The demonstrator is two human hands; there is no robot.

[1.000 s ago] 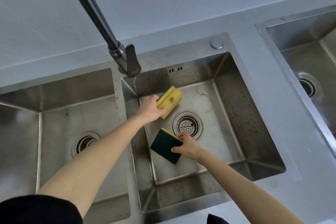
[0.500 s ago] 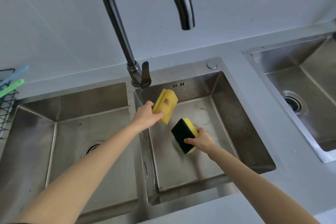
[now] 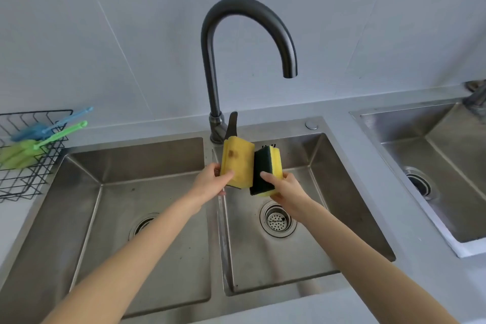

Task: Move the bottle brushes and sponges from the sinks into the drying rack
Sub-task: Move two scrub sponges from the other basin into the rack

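My left hand (image 3: 210, 181) grips a yellow sponge (image 3: 236, 160) held upright above the divider between the two sink basins. Right beside it, my right hand (image 3: 285, 189) grips a second sponge (image 3: 265, 171), its dark green scouring face turned toward me and yellow foam behind. The two sponges nearly touch. At the far left a black wire drying rack (image 3: 31, 166) stands on the counter, holding a green bottle brush (image 3: 29, 150) and a blue bottle brush (image 3: 47, 126), their handles sticking out to the right.
A dark gooseneck faucet (image 3: 218, 66) rises just behind the sponges. The left basin (image 3: 126, 166) and middle basin (image 3: 315, 181) each have a drain. Another sink (image 3: 431, 144) lies at the right, past a strip of grey counter (image 3: 349, 144).
Both hands have lifted their sponges out of the middle basin and brought them together, upright. The view has tilted up, bringing the faucet and the rack at the left into sight.
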